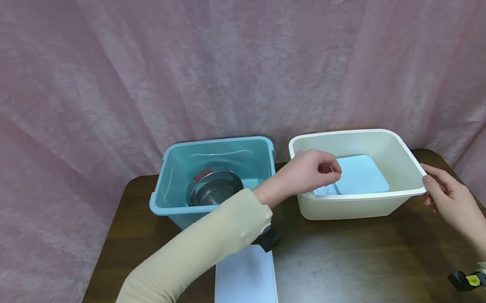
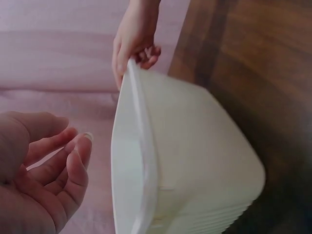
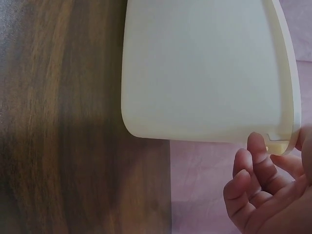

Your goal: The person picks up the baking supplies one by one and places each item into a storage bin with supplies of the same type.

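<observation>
Over the near left part of a white plastic bin (image 1: pixel 347 209), my left hand (image 1: pixel 307 171) hovers with loosely curled fingers. Nothing shows between its thumb and fingers in the left wrist view. My right hand (image 1: pixel 454 200) holds the bin's right end at the near corner, thumb at the rim and fingers beneath it. Inside the bin lies a flat light blue thing (image 1: pixel 363 174) with printed marks at its left, resembling a kitchen scale; my left hand partly hides it.
Left of the white bin stands a blue bin (image 1: pixel 243 156) holding a round, shiny container (image 1: pixel 213 188). A kitchen scale (image 1: pixel 244 282) lies at the front, below my left forearm. A pink curtain (image 1: pixel 231 61) hangs behind the wooden table (image 1: pixel 341 266).
</observation>
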Motion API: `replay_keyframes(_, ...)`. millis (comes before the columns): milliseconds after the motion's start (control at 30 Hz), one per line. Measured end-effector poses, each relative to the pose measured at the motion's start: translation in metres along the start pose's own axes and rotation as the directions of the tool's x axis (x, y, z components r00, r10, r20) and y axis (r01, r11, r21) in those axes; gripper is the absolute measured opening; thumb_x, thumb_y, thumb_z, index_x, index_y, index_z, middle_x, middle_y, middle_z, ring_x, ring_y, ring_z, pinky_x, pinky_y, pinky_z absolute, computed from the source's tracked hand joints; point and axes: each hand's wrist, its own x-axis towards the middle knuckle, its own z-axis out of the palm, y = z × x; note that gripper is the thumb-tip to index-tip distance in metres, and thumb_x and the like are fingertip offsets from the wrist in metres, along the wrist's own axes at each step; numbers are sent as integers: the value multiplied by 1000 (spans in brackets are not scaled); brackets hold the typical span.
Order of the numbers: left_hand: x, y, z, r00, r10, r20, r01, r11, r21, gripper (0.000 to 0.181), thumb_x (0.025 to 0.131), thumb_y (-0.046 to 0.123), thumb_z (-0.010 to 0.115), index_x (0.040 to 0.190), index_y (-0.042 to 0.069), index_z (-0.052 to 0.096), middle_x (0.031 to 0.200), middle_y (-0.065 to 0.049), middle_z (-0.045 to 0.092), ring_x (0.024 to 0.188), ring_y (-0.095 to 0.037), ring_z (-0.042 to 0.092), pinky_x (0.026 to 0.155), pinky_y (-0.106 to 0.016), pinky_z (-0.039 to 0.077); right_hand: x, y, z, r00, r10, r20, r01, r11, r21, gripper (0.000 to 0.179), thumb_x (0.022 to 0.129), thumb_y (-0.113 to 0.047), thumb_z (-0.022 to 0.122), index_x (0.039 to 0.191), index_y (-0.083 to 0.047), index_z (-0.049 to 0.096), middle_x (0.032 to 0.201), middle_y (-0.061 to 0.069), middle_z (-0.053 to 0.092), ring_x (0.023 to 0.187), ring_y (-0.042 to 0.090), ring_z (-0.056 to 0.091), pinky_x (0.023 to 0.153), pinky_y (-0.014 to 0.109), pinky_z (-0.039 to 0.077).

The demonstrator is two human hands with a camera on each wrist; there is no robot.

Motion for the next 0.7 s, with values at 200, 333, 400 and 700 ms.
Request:
replay_keyframes(200,-42,-4,4,1000,11,25,-11,1000,-16,10,100,14,70,105,10,78,92,4,74,81,-4,62,76,-17,49,2,1,1,1000,-6,-6,6,1000,4,47,112,-22,47,156,-6,45,72,-20,62,60,1,58,50,21,47)
replay_keyframes(333,-69,-11,7,999,1,34,0,1000,-28,11,100,14,72,107,9,79,91,5,73,79,-5,61,74,-19,51,2,1,0,1000,-4,-6,4,1000,-3,48,112,-22,46,156,-5,45,72,-19,63,60,1,58,51,21,47)
replay_keyframes(400,-83,-16,8,999,-10,43,12,999,-33,11,99,14,72,108,10,78,90,6,73,78,-5,60,73,-19,52,2,1,-1,1000,-1,-1,1,1000,-8,48,112,-22,46,156,-3,44,72,-18,63,60,2,58,51,21,47)
replay_keyframes(700,-138,-37,15,998,-54,35,55,998,-19,10,98,13,74,108,13,77,93,9,73,77,-2,60,74,-20,54,1,1,0,1000,-1,3,1,1000,-20,49,112,-23,47,155,-2,44,72,-20,62,59,2,57,50,21,46)
